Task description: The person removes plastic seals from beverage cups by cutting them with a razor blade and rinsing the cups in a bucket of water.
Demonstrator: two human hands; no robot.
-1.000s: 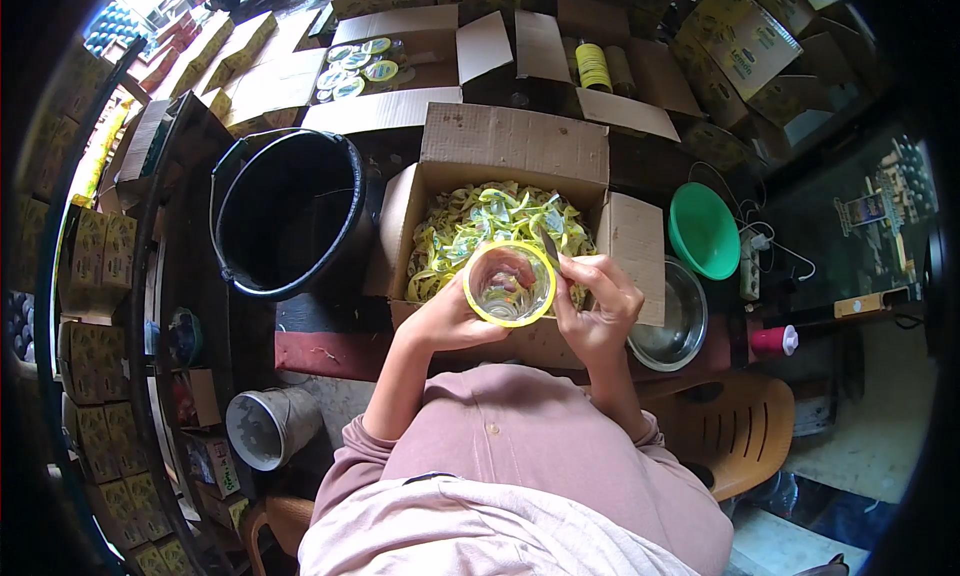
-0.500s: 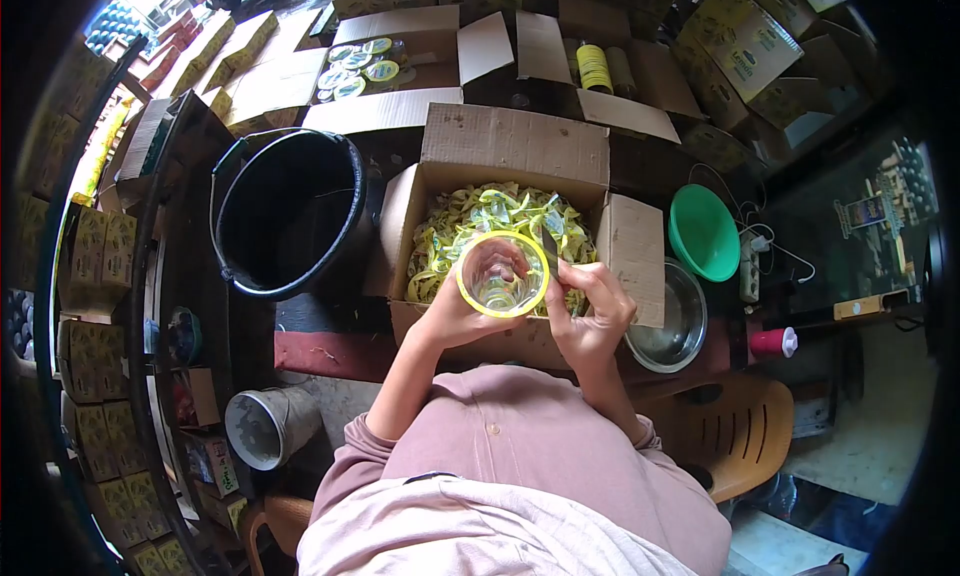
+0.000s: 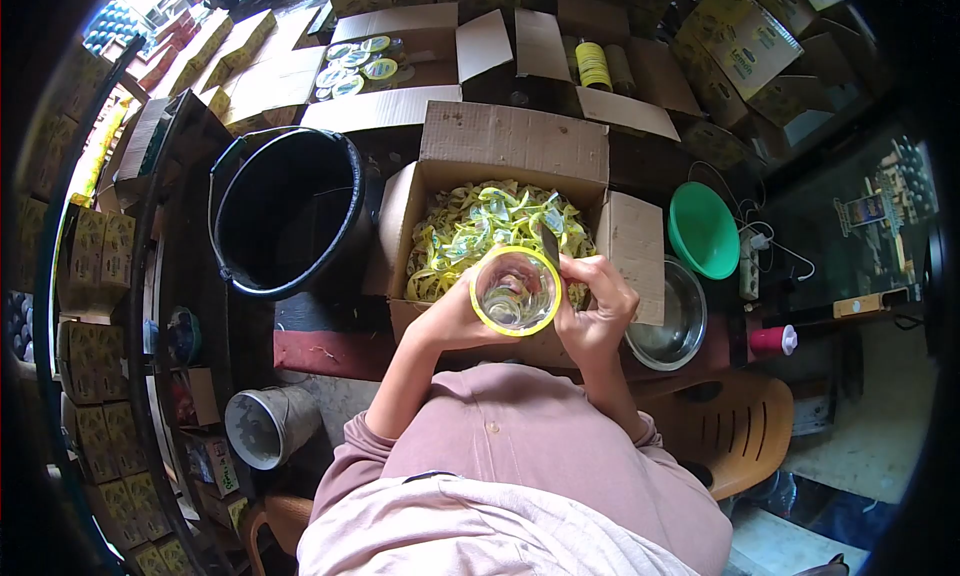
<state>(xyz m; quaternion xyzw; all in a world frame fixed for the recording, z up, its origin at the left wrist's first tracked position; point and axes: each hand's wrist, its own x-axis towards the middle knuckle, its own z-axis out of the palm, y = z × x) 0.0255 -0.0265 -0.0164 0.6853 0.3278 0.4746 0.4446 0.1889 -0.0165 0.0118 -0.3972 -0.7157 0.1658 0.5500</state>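
A clear plastic cup [image 3: 516,291] with a yellow rim is held with its open mouth towards the camera. My left hand [image 3: 458,314] wraps round the cup's left side. In my right hand [image 3: 597,304] is a knife [image 3: 549,244], its dark blade pointing up and away beside the cup's right edge. The right fingers are closed, close against the rim. Beneath and beyond both hands, an open cardboard box [image 3: 515,141] holds a heap of yellow and clear plastic strips [image 3: 480,221].
A black bucket [image 3: 228,266] stands left of the box. At the right are a green bowl [image 3: 704,231], a metal bowl [image 3: 672,321] and a pink thread spool [image 3: 772,341]. Open cartons with lidded cups [image 3: 380,69] and stacked yellow-rimmed cups [image 3: 593,66] lie beyond.
Against half a second ago, the cup has moved slightly right and nearer the body, its mouth tilting differently. Both hands keep their holds; the knife stays by the rim.
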